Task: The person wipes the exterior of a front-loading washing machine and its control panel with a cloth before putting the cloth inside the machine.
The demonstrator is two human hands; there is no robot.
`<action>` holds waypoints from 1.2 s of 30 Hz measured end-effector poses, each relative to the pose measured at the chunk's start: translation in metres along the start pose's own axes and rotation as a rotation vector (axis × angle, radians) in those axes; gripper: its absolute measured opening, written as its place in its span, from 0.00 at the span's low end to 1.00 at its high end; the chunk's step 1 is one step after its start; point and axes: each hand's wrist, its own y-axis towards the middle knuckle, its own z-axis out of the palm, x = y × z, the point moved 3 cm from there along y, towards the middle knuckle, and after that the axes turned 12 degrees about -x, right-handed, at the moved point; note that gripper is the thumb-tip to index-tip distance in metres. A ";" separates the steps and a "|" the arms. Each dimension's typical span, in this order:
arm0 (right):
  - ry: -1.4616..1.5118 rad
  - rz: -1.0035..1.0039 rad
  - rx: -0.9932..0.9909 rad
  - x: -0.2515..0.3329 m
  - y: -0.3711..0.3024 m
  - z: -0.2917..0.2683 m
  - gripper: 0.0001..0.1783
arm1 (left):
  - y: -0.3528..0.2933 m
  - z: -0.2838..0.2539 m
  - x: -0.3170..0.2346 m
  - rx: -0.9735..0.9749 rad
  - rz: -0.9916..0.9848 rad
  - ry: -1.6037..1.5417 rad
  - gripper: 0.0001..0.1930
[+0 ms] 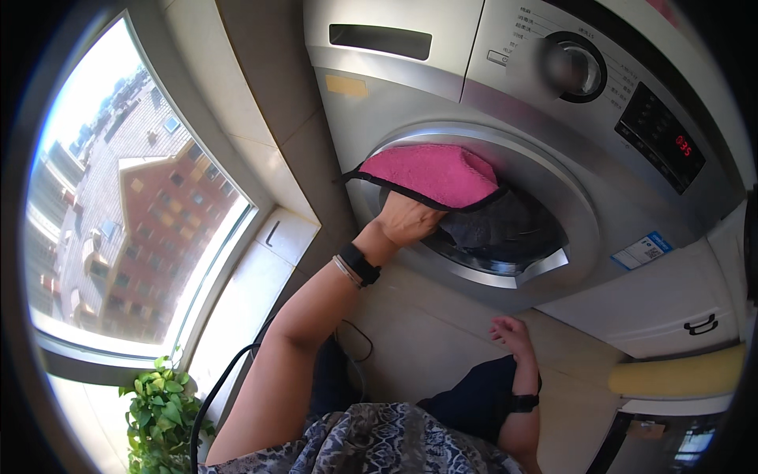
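A pink cloth (430, 170) with a black edge lies against the upper part of the washing machine's round door (513, 229). My left hand (409, 220) grips it from below, and the cloth hides some of my fingertips. Dark glass and a bright metal ring show around the cloth, with the silver door handle (545, 267) at the lower right. My right hand (513, 336) hangs near my right knee, holding nothing, its fingers loosely bent and apart.
Above the door are a drawer (380, 41), a round dial (575, 67) and a lit display (663, 136). A window (134, 205) and a leafy plant (164, 415) stand at left. A black cable (217, 387) runs beside my left arm. White cabinet (671, 304) at right.
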 end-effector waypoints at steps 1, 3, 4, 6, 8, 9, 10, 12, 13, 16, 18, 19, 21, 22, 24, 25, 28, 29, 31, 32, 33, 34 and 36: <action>0.016 -0.004 -0.004 0.001 -0.003 0.000 0.11 | -0.015 -0.004 0.013 -0.001 -0.083 -0.012 0.19; 0.039 -0.014 -0.014 0.001 -0.007 -0.003 0.12 | -0.040 -0.010 0.035 0.070 -0.206 -0.005 0.21; 0.034 -0.010 -0.009 0.002 -0.010 -0.004 0.12 | -0.044 -0.007 0.036 0.070 -0.203 -0.003 0.21; 0.032 -0.011 0.000 0.005 -0.011 -0.004 0.12 | -0.051 -0.003 0.035 0.083 -0.050 0.152 0.22; -0.047 0.055 -0.026 0.006 -0.013 -0.011 0.11 | -0.036 0.004 0.023 0.057 -0.054 0.121 0.23; -0.054 0.058 -0.027 0.004 -0.014 -0.013 0.11 | -0.025 0.008 0.013 0.126 -0.065 -0.004 0.23; -0.007 0.049 -0.026 0.002 -0.013 -0.015 0.11 | -0.009 0.011 0.001 0.191 -0.073 -0.132 0.24; 0.039 0.036 -0.017 0.002 -0.012 -0.014 0.11 | 0.024 0.015 -0.023 0.243 -0.042 -0.205 0.23; 0.012 0.046 -0.029 0.003 -0.012 -0.015 0.11 | 0.029 0.016 -0.028 0.266 -0.017 -0.247 0.23; 0.014 0.028 -0.039 0.006 -0.013 -0.014 0.11 | 0.029 0.008 -0.029 0.013 0.156 -0.098 0.17; 0.052 0.000 -0.030 0.010 -0.016 -0.011 0.11 | -0.001 0.000 -0.002 -0.017 0.132 -0.034 0.21; 0.049 -0.005 -0.027 0.014 -0.019 -0.011 0.11 | -0.007 -0.010 0.007 -0.011 0.011 -0.066 0.24; 0.065 -0.005 -0.030 0.013 -0.022 -0.011 0.11 | -0.016 -0.018 0.022 -0.061 -0.114 -0.010 0.28; 0.051 -0.031 -0.026 0.012 -0.023 -0.013 0.10 | -0.012 -0.019 0.021 -0.113 -0.131 0.019 0.30; 0.047 -0.052 -0.030 0.010 -0.023 -0.015 0.10 | -0.002 -0.008 0.005 -0.179 -0.149 0.042 0.31; 0.067 -0.059 -0.029 0.009 -0.023 -0.015 0.10 | 0.011 -0.007 -0.009 -0.249 -0.180 0.078 0.32; 0.103 -0.078 -0.047 0.006 -0.021 -0.018 0.10 | 0.068 0.001 -0.061 -0.236 -0.153 -0.050 0.33; 0.129 -0.084 -0.045 0.003 -0.019 -0.017 0.10 | 0.074 0.012 -0.078 -0.024 -0.206 -0.185 0.30; 0.112 -0.096 -0.038 0.002 -0.013 -0.012 0.10 | 0.089 0.035 -0.115 -0.038 0.051 -0.068 0.24; 0.099 -0.114 -0.030 0.003 -0.012 -0.008 0.11 | 0.084 0.046 -0.127 -0.027 0.115 -0.133 0.20; 0.099 -0.113 -0.033 0.004 -0.012 -0.008 0.11 | 0.083 0.055 -0.136 -0.060 0.101 -0.194 0.18; 0.097 -0.100 -0.037 0.005 -0.011 -0.007 0.11 | 0.087 0.055 -0.142 -0.094 0.092 -0.252 0.17; 0.099 -0.089 -0.046 0.004 -0.008 -0.005 0.11 | 0.086 0.053 -0.140 -0.035 0.077 -0.253 0.16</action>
